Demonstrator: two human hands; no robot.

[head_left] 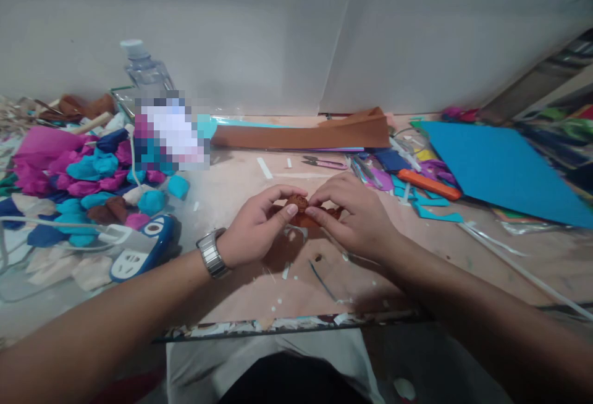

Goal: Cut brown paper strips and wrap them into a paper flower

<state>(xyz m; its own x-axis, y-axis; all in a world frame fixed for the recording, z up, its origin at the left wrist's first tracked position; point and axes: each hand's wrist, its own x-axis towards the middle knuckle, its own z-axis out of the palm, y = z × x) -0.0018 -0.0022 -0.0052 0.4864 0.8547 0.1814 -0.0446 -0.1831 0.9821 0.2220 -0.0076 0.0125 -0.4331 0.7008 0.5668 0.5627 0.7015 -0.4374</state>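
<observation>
Between my two hands, just above the table, is a small brown crinkled piece of paper [297,202], rounded and finely folded on top. My left hand [264,222] pinches it from the left with thumb and fingertips, a metal-banded watch [212,253] on that wrist. From the right, my right hand [349,215] closes its thumb and forefinger on the same piece. More brown material shows under the right fingers, partly hidden by them. Beyond the hands lie pink-handled thread snips [324,162] and a long folded brown paper strip [301,137].
Crumpled pink, blue and brown paper pieces [88,169] heap at left, near a blue-and-white power strip [141,252] and a clear bottle [146,70]. An orange utility knife [430,185], blue scraps [435,212] and a large blue sheet [504,172] lie right. A wall [259,39] stands behind.
</observation>
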